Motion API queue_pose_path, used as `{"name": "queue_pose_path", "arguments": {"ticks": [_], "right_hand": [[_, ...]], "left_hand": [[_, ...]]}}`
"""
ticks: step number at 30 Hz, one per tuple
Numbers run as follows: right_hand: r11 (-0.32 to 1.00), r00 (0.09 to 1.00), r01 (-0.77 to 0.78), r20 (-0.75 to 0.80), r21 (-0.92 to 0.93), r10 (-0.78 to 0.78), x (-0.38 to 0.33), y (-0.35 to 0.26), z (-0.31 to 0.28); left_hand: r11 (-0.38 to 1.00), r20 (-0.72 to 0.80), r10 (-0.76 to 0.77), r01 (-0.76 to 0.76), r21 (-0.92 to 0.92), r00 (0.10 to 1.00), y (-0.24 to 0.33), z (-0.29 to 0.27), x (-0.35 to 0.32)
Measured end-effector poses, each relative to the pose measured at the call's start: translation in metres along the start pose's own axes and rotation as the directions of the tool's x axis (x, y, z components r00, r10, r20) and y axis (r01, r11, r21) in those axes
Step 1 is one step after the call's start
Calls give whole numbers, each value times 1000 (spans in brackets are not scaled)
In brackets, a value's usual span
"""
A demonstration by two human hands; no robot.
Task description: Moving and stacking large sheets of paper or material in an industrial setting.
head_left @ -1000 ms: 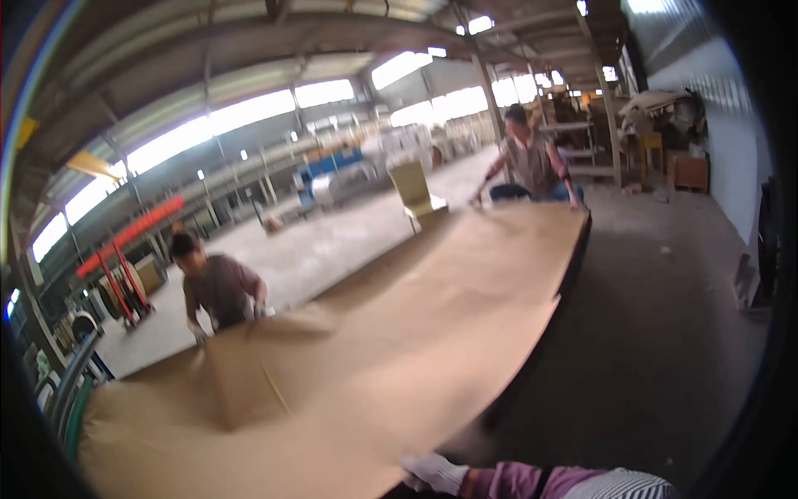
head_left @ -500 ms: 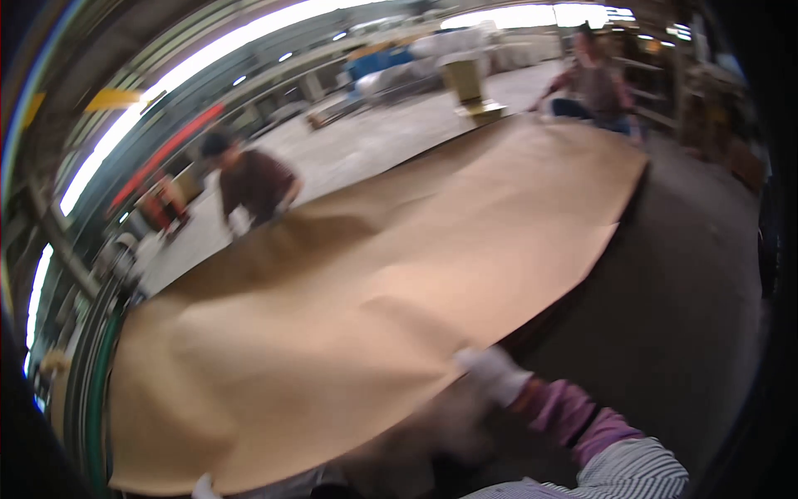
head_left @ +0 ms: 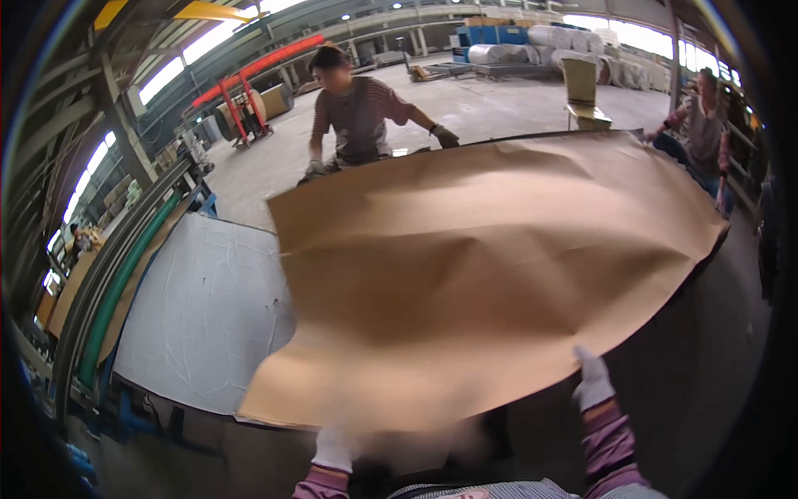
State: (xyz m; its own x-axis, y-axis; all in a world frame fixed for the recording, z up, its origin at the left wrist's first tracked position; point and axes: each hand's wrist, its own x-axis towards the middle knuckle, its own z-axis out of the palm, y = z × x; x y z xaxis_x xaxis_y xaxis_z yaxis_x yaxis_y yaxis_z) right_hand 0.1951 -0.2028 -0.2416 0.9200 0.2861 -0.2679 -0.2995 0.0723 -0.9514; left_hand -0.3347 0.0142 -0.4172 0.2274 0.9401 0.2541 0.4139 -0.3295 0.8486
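A very large brown paper sheet (head_left: 490, 266) is held up above a table, sagging in the middle. My left hand (head_left: 335, 449), in a white glove, grips its near edge at the lower left. A little to the right, my right hand (head_left: 593, 381), also white-gloved, holds the same near edge. A co-worker in a striped shirt (head_left: 357, 116) holds the far edge with both gloved hands. Another person (head_left: 702, 125) stands at the far right corner of the sheet.
A pale grey sheet (head_left: 199, 308) lies on the table to the left, uncovered. Green and grey rails (head_left: 125, 283) run along the left side. A red trolley (head_left: 237, 108), large rolls (head_left: 499, 51) and a cardboard box (head_left: 582, 83) stand on the concrete floor behind.
The brown sheet has been lifted and shifted right, uncovering the pale sheet on the left. My left hand has come into view on its near edge. My view has turned left.
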Motion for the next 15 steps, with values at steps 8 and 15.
{"name": "queue_pose_path", "arguments": {"ticks": [8, 15], "right_hand": [[998, 997, 32, -67, 49, -28, 207, 27, -118], [990, 993, -47, 104, -132, 61, 144, 57, -77]], "left_hand": [[625, 328, -356, 484, -613, 875, 76, 21, 16], [374, 537, -548, 762, -528, 641, 232, 35, 57]]}}
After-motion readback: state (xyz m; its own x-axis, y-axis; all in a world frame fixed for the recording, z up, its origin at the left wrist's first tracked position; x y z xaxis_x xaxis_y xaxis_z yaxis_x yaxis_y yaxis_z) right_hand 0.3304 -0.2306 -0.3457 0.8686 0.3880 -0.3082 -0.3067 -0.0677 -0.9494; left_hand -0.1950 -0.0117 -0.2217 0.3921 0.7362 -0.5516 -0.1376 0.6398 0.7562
